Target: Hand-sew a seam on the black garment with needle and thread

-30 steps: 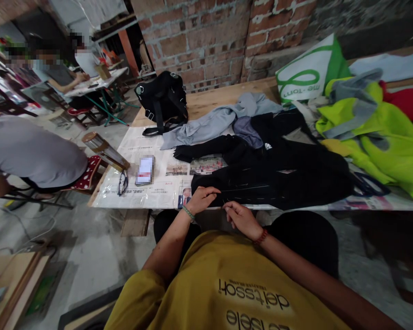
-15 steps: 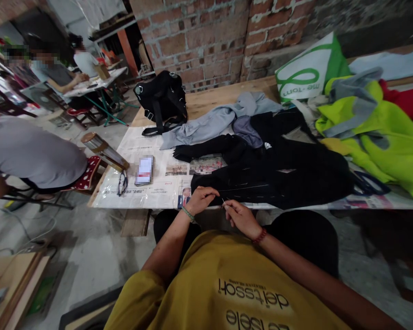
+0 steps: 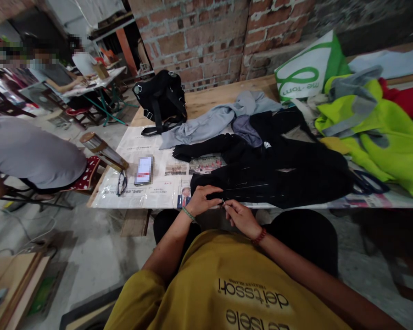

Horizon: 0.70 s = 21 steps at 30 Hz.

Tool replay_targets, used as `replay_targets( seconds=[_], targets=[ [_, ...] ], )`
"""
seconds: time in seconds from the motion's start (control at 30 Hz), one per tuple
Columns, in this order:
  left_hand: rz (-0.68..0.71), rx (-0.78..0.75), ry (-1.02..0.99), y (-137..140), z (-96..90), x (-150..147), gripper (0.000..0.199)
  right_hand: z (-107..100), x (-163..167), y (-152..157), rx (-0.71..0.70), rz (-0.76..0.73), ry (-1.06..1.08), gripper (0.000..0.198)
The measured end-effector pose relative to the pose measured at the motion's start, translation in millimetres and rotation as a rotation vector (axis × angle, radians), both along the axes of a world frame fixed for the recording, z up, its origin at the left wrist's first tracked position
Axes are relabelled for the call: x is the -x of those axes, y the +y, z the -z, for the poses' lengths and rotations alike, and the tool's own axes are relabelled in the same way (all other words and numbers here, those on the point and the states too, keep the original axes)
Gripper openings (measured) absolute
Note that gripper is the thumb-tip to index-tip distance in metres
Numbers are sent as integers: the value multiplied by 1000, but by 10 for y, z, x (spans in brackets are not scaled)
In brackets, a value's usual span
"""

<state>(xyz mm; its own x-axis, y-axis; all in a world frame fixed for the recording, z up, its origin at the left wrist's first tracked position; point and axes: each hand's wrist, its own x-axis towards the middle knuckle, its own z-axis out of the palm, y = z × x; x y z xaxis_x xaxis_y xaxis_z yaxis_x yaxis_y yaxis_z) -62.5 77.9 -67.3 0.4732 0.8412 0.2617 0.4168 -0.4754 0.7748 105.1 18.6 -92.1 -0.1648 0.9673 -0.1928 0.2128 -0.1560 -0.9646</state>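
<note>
Head view showed, leftmost, a phone [image 3: 143, 169] on the surface [image 3: 206, 98], perhaps set aside to leave the black cloth [image 3: 306, 169] room. The left hand [image 3: 203, 200], angled forward, grasped the cloth's near-left edge, seemingly to steady it. Beside it, the right hand [image 3: 241, 219], bent inward, pinched an apparent needle [image 3: 223, 201] between its fingers.
</note>
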Motion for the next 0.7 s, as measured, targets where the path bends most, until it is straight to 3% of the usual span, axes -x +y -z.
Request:
replay_targets(
  seconds=[0.13, 0.37, 0.7],
  targets=[
    [53, -23, -119, 28, 29, 32, 16, -1, 9, -1, 9, 11, 8, 23],
    [-32, -18, 44, 12, 57, -11, 20, -24, 4, -10, 17, 15, -4, 24],
    [0, -61, -143, 22, 66, 12, 11, -5, 21, -17, 27, -5, 12, 22]
  ],
)
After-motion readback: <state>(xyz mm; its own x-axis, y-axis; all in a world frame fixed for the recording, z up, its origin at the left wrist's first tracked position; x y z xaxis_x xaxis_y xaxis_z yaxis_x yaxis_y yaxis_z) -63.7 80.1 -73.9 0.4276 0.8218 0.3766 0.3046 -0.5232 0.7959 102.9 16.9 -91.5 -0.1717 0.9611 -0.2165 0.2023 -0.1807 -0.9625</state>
